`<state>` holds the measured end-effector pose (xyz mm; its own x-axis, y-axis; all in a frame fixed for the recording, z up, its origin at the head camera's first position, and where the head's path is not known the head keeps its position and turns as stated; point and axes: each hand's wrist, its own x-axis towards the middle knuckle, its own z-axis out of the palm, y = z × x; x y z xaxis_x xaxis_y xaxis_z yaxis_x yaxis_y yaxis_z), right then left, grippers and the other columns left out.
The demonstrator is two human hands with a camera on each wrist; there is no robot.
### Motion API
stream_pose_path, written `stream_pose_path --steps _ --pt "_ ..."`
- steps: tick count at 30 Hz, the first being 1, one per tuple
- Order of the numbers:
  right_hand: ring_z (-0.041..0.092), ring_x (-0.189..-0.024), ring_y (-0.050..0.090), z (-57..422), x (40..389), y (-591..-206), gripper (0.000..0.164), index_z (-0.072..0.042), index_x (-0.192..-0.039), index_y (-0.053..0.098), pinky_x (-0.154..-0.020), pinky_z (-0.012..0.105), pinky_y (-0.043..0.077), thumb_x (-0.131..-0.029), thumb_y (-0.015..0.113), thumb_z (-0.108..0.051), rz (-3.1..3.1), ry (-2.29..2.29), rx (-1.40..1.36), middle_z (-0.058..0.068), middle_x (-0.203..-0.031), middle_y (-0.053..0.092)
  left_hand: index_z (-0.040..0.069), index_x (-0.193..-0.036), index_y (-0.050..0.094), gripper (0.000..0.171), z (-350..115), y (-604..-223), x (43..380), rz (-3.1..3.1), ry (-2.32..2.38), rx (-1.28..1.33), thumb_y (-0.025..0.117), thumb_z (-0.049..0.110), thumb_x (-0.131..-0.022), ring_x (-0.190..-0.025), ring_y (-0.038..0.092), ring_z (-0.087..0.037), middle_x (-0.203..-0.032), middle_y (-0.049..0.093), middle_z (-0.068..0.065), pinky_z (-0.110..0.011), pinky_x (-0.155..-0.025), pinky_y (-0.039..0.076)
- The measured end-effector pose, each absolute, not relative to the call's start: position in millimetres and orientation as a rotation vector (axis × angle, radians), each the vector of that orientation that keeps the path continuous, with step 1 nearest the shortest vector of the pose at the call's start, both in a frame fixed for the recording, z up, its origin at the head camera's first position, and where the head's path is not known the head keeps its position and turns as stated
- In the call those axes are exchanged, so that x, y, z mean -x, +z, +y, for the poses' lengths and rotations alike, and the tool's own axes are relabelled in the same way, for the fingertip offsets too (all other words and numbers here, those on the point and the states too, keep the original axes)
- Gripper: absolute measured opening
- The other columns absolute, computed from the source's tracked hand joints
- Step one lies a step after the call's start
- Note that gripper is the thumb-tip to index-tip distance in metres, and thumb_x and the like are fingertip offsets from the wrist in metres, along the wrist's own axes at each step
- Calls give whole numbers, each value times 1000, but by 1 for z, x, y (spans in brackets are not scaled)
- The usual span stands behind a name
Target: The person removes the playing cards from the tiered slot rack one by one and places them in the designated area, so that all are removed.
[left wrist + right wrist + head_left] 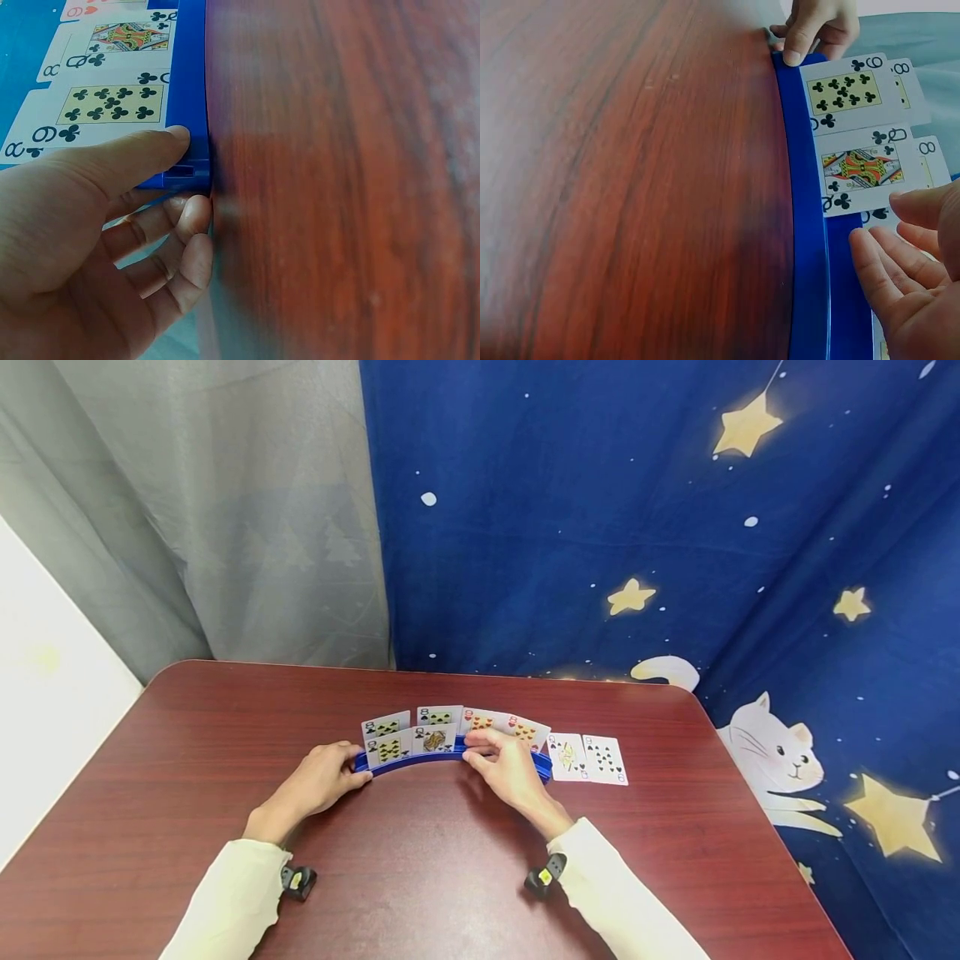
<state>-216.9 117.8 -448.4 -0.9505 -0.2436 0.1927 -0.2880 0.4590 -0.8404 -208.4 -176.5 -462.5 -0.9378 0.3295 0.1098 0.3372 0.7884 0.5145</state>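
Observation:
A blue curved card holder (420,760) stands on the table with playing cards upright in it. My left hand (324,779) grips its left end, thumb on top and fingertips against the end. A nine of clubs (112,105) stands nearest that hand, with the queen of clubs (862,169) beside it. Behind these two, black eights (442,714) show in part. My right hand (510,772) is over the holder's right half, fingers loosely extended. Its thumb tip is by the queen's edge; whether they touch I cannot tell. Red heart cards (525,731) stand behind this hand, partly hidden.
Two cards lie face up beside the holder's right end, a face card (567,757) and a black number card (605,760). The reddish-brown table (420,877) meets a grey curtain (285,568) and a blue star-patterned curtain (525,552) at its far edge.

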Motion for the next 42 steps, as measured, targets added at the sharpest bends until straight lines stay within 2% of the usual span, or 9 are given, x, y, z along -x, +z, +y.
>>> stream_pose_path --steps 19,29,35,42 --pt "25 -94 72 100 222 -452 24 0 -113 69 -80 30 57 -90 70 -4 -2604 1463 -493 15 -104 74 2 -98 70 19 -178 -465 209 -2950 -841 560 74 17 -87 -70 51 -13 -83 61 -1 -31 -64 42" --pt "22 -85 73 95 225 -452 13 -1 -100 73 -77 29 57 -88 72 -4 -2584 1369 -441 12 -95 75 2 -99 70 19 -178 -465 209 -2958 -849 555 74 17 -87 -70 51 -13 -84 61 -2 -30 -64 42" --pt "16 -78 72 95 228 -452 4 -5 -92 75 -72 24 55 -88 73 -7 -2574 1280 -466 6 -86 75 3 -98 70 18 -178 -465 210 -2958 -853 555 74 17 -87 -70 51 -13 -84 62 -2 -30 -64 42" --pt "13 -77 70 99 228 -448 4 -8 -91 77 -69 22 52 -87 75 -8 -2559 1258 -480 3 -86 76 3 -98 70 18 -179 -465 210 -2952 -855 563 74 17 -87 -70 52 -12 -85 63 -2 -30 -64 43"
